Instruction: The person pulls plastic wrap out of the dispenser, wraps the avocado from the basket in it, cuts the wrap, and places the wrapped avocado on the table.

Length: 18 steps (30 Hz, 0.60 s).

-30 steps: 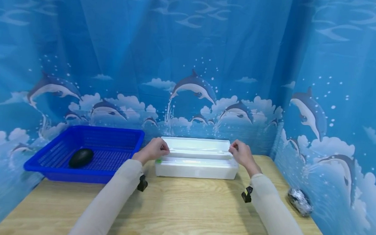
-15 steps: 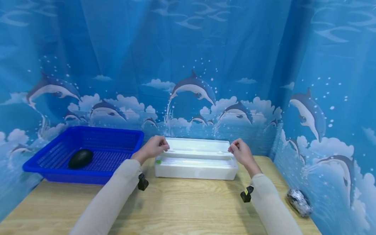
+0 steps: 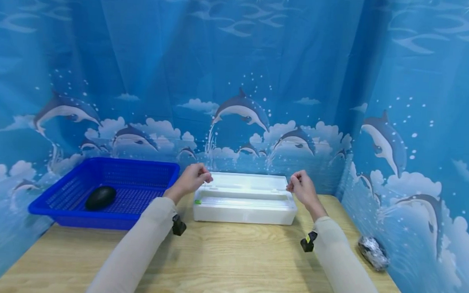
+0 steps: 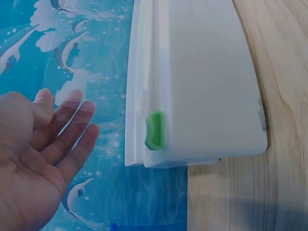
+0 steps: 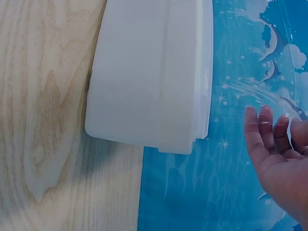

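Note:
A long white cling film dispenser box point(image 3: 244, 215) stands at the back of the table, its lid point(image 3: 248, 181) raised behind it. A green tab point(image 4: 155, 131) sits at the left end of its front edge. Sheer cling film point(image 5: 263, 122) shows as faint glossy lines across the right fingertips. Both hands are raised over the box's two ends. My left hand point(image 3: 193, 179) pinches the film near the left end, thumb close to the index finger. My right hand point(image 3: 303, 187) pinches it at the right end. The film's span between them is barely visible.
To the left, a blue plastic basket point(image 3: 157, 220) holds a dark oval object point(image 3: 101, 198). A foil-wrapped lump point(image 3: 374, 252) lies by the table's right edge. A dolphin-print curtain point(image 3: 238, 76) hangs close behind the box. Wooden tabletop point(image 3: 232, 261) stretches in front.
Both hands have risen slightly from the box, the left a little more in the last half second. Box, basket and foil lump stay put.

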### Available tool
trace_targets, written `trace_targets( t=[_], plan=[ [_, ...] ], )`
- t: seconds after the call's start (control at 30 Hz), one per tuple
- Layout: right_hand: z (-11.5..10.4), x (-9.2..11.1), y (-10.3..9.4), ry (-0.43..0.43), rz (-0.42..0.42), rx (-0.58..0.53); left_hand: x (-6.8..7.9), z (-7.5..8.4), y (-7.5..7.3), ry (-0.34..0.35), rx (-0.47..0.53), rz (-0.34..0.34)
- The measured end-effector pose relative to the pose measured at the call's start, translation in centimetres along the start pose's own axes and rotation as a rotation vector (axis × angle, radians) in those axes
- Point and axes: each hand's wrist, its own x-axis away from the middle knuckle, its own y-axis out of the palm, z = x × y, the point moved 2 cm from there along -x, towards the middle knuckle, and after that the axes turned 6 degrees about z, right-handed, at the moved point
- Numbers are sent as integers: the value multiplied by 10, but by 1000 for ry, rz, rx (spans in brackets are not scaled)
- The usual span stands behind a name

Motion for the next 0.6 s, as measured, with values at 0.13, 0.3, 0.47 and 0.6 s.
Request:
trace_targets(
  t=[0.13,0.3,0.47,0.6],
  plan=[
    [-4,0,0,-24,8,-15,0,2,-1,16,23,30],
    [-11,1,-3,-40,24,-14,0,8,-4,30,59,48],
    [-15,-1,-6,-52,43,11,0,14,-8,43,107,50],
    [-18,-3,-8,-51,58,22,-2,17,-12,57,108,57]
  ],
)
